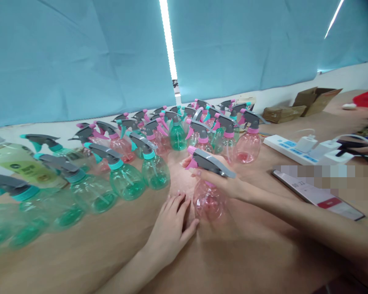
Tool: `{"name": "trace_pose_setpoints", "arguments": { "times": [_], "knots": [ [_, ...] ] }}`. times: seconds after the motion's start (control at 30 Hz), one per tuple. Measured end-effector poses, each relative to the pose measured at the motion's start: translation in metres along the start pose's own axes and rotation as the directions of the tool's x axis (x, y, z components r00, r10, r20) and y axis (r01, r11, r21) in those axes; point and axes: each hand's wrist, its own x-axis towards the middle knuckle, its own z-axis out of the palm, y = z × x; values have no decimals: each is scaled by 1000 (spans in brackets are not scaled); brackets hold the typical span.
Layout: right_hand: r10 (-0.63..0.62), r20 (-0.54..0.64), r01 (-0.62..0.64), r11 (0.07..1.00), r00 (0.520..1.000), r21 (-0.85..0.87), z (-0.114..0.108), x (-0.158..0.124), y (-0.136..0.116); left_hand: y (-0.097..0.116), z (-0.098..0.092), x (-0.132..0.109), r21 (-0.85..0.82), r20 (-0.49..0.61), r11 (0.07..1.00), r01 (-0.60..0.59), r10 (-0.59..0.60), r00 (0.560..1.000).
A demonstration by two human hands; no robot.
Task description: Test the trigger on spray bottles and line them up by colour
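Observation:
My right hand grips a clear pink plastic spray bottle around its neck, under the grey-and-pink trigger head, and the bottle hangs just above the wooden table. My left hand lies flat on the tabletop with its fingers apart, holding nothing, close beside that bottle's lower left side. Nearest to it stands a clear green spray bottle with a grey-and-teal trigger. Many more green and pink spray bottles stand upright in crowded rows beyond my hands.
A white power strip with plugged-in chargers and cables lies at the right, next to a phone or tablet partly pixelated. Cardboard packaging and a red item sit at the far right. Blue curtains hang behind the table.

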Motion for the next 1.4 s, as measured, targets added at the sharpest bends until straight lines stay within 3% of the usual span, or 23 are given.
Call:
{"name": "trace_pose_setpoints", "arguments": {
  "times": [1.23, 1.4],
  "knots": [
    [-73, 30, 76, 993, 997, -86, -1, 2, 0, 1, -2, 0, 0, 23, 1000, 6, -6, 1000],
    [-29, 18, 30, 998, 999, -64, 0, 1, 0, 2, -2, 0, -11, 17, 1000, 13, -13, 1000]
  ]
}}
